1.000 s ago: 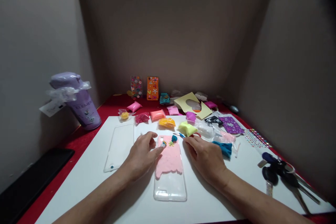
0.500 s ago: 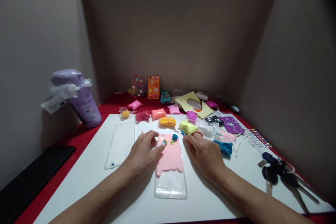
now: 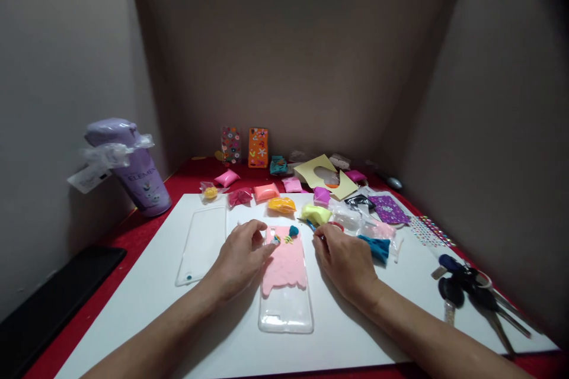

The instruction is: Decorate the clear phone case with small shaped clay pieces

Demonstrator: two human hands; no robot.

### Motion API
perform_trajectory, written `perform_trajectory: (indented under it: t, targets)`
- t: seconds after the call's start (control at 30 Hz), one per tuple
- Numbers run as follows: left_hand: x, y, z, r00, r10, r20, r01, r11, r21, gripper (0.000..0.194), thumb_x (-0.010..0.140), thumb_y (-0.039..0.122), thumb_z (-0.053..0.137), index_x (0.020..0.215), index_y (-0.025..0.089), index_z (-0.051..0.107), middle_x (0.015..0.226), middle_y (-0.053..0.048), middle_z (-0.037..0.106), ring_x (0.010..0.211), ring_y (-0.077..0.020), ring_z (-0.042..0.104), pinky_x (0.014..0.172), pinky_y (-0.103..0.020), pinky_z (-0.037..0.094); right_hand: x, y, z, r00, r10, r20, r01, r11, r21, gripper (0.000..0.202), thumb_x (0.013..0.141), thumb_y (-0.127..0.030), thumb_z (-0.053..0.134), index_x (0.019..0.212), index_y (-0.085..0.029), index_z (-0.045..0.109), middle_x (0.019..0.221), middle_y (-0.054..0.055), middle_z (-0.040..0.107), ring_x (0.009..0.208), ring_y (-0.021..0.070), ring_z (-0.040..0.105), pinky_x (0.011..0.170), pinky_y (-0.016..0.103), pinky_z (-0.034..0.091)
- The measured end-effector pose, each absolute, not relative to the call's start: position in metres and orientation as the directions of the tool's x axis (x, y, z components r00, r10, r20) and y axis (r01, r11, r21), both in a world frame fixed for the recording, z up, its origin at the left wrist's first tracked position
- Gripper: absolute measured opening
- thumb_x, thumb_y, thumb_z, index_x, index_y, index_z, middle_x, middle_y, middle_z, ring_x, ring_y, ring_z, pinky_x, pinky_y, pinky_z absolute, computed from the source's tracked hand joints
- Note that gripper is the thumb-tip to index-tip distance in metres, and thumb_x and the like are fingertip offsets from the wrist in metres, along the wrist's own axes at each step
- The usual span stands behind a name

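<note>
From where I stand, a clear plastic phone case (image 3: pixel 287 317) lies flat on the white surface (image 3: pixel 146 323) between the person's two hands, its upper part covered by a pale pink sheet with a ragged lower edge (image 3: pixel 284 272). On that sheet, near the top, sit a small teal lump (image 3: pixel 293 231), some thin yellow-green strips (image 3: pixel 288 240) just below it, and a tiny multicoloured piece (image 3: pixel 277 240) to their left.

The left hand (image 3: pixel 242 259) is beside the case's left edge. Its thumb reaches over the pink sheet and its tip is at the multicoloured piece; the index finger curls well away from the thumb, leaving a gap, and I see nothing pinched between them.

The right hand (image 3: pixel 349 259) is on the other side, its fingers bunched and bent downward just beside a slim blue item (image 3: pixel 310 225) and a red loop (image 3: pixel 336 226). I cannot tell whether those fingers grip anything.

Left of the left hand lies a second clear plastic case (image 3: pixel 202 243) with a teal dot near its lower corner. Beyond the hands are a lime-yellow soft packet (image 3: pixel 316 214) and an orange-yellow soft packet (image 3: pixel 281 205); a dark teal packet (image 3: pixel 376 249) is near the right hand. Toward the wall, a bright orange decorated case (image 3: pixel 258 148) stands upright, and a bunch of keys (image 3: pixel 462 284) lies at far right.
</note>
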State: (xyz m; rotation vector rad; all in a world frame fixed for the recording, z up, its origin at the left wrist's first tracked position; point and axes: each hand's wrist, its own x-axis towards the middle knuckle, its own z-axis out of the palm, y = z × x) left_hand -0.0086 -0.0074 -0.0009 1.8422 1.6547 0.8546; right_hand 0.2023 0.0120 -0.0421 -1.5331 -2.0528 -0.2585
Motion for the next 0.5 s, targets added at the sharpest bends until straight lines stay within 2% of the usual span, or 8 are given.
perform_trajectory:
  t: [0.17, 0.3, 0.4, 0.5]
  targets:
    - [-0.0091, -0.0062, -0.0002, -0.031, 0.976, 0.216, 0.577, -0.159, 0.801, 0.025, 0.076, 0.034, 0.055, 0.094, 0.018, 0.062, 0.077, -0.003, 0.062, 0.070, -0.0183, 0.055, 0.066, -0.033, 0.043, 0.2016, 0.0064, -0.0387, -0.240, 0.739, 0.629, 0.827, 0.495, -0.267, 0.015, 0.088, -0.016, 0.036, 0.079, -0.016, 0.049, 0.072, 0.006, 0.057, 0.060, 0.0165, 0.053, 0.055, 0.028, 0.036]
    - [-0.0087, -0.0061, 0.0010, -0.069, 0.961, 0.268, 0.552, -0.187, 0.812, 0.022, 0.077, 0.033, 0.055, 0.092, 0.019, 0.062, 0.075, -0.001, 0.060, 0.067, -0.0165, 0.053, 0.064, -0.031, 0.043, 0.2025, 0.0057, -0.0397, -0.266, 0.704, 0.659, 0.705, 0.608, -0.366, 0.017, 0.087, -0.009, 0.034, 0.080, -0.016, 0.047, 0.074, 0.005, 0.053, 0.064, 0.0167, 0.050, 0.060, 0.028, 0.040]
    - [-0.0088, -0.0069, 0.0011, -0.086, 0.952, 0.294, 0.534, -0.205, 0.820, 0.019, 0.078, 0.031, 0.055, 0.091, 0.020, 0.062, 0.073, 0.000, 0.058, 0.067, -0.0158, 0.052, 0.063, -0.030, 0.044, 0.2032, 0.0047, -0.0392, -0.247, 0.709, 0.660, 0.662, 0.621, -0.420, 0.015, 0.087, -0.008, 0.037, 0.088, -0.016, 0.050, 0.080, 0.007, 0.055, 0.072, 0.0181, 0.052, 0.064, 0.029, 0.041]
    - [-0.0090, -0.0077, 0.0009, -0.102, 0.945, 0.309, 0.516, -0.216, 0.829, 0.018, 0.079, 0.031, 0.056, 0.091, 0.020, 0.061, 0.073, 0.001, 0.057, 0.068, -0.0157, 0.051, 0.061, -0.029, 0.045, 0.2045, 0.0032, -0.0371, -0.212, 0.740, 0.639, 0.641, 0.599, -0.481, 0.015, 0.084, -0.007, 0.041, 0.090, -0.016, 0.051, 0.078, 0.005, 0.056, 0.068, 0.0169, 0.052, 0.061, 0.028, 0.041]
